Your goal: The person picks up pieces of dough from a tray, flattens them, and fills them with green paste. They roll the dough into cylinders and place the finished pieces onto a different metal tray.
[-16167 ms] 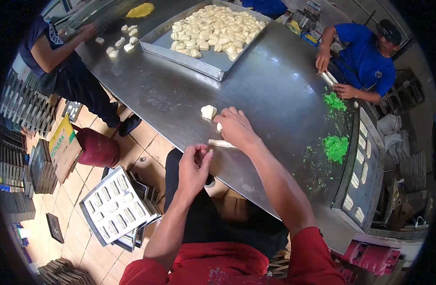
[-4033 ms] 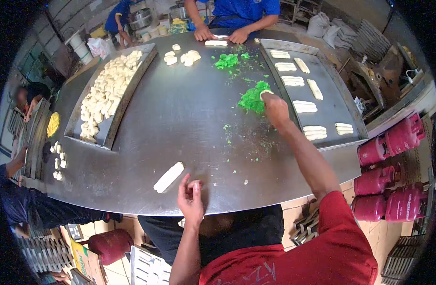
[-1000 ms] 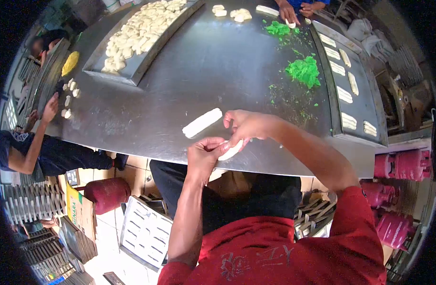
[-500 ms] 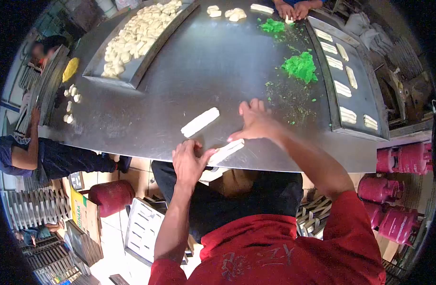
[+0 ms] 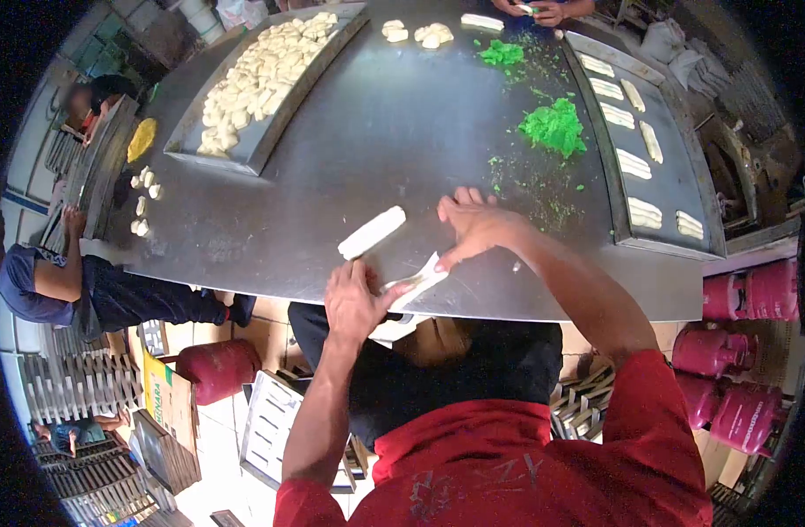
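Note:
A strip of white dough [image 5: 420, 283] lies slanted near the table's front edge, between my hands. My left hand [image 5: 357, 300] is at its left end, fingers curled and the thumb pressing on the dough. My right hand [image 5: 480, 230] is open over the table, fingers spread, with its thumb touching the strip's upper right end. The strip looks flattened and drawn narrow at that end. Just beyond my left fingers rests a smooth dough roll [image 5: 373, 232], untouched by either hand.
A metal tray [image 5: 260, 158] heaped with dough pieces stands at back left. Green filling [image 5: 553, 126] lies on the table [image 5: 332, 167]. The right tray [image 5: 626, 224] carries several dough strips. One co-worker's hands [image 5: 543, 10] hold something small across the table; another person [image 5: 47, 281] stands left.
The strip between my hands has become flatter and wider, its right end pulled to a point. The co-worker's hands across the table have lifted back. The view has shifted slightly.

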Demonstrator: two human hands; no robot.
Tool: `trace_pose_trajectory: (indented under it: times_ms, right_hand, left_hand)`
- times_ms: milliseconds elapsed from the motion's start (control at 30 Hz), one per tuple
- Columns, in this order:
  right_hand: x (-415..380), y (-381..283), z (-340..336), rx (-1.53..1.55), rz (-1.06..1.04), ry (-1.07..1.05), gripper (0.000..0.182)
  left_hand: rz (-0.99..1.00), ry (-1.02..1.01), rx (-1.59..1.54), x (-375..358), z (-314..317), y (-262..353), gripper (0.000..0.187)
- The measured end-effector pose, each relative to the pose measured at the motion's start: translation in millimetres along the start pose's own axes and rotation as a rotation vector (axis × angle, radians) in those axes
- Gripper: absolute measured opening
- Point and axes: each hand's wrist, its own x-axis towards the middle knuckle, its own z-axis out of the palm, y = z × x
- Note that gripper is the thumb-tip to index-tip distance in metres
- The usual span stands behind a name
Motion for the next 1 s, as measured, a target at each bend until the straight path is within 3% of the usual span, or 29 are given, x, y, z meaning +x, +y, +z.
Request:
trace_pose_trajectory:
  times_ms: [67,200,267,400,500,567,633,700,733,800,933,1000]
  right_hand:
    - [-2,1,4,0.044,-0.051,-0.079,0.096]
    - [8,-14,11,-0.057,0.094,0.0,0.096]
    - [8,-15,14,-0.06,0.171,0.022,0.096]
    - [4,-5,4,-0.039,0.092,0.018,0.094]
    - [-2,-2,-3,0.001,0.024,-0.032,0.093]
    - [-4,-4,0,-0.008,0.007,-0.058,0.093]
    - [5,-9,6,-0.031,0.117,-0.014,0.095]
    - [11,-14,8,-0.075,0.174,-0.016,0.102]
    - [14,-17,6,-0.118,0.228,-0.011,0.108]
    - [22,-19,2,-0.168,0.231,-0.009,0.11]
    - [28,-34,2,-0.103,0.192,-0.028,0.115]
    - [22,-49,6,-0.14,0.162,-0.032,0.111]
  left_hand:
    - [-0.014,-0.006,-0.03,0,-1,10,0.069]
    - [-0.107,-0.089,0.046,14,-1,31,0.069]
    - [-0.281,-0.174,0.004,16,1,32,0.07]
    - [-0.157,-0.126,0.05,12,-2,18,0.069]
    - [-0.088,-0.103,-0.122,4,-10,10,0.064]
    - [-0.106,-0.106,-0.114,3,-5,10,0.062]
    - [-0.122,-0.1,-0.106,10,-8,14,0.06]
    - [-0.344,-0.3,-0.146,16,-16,17,0.057]
    - [-0.347,-0.292,-0.148,14,-13,13,0.057]
    - [-0.08,-0.054,-0.008,6,-1,-2,0.054]
    - [-0.116,0.019,-0.18,5,2,-13,0.049]
    - [-0.208,-0.121,-0.221,7,-8,-7,0.048]
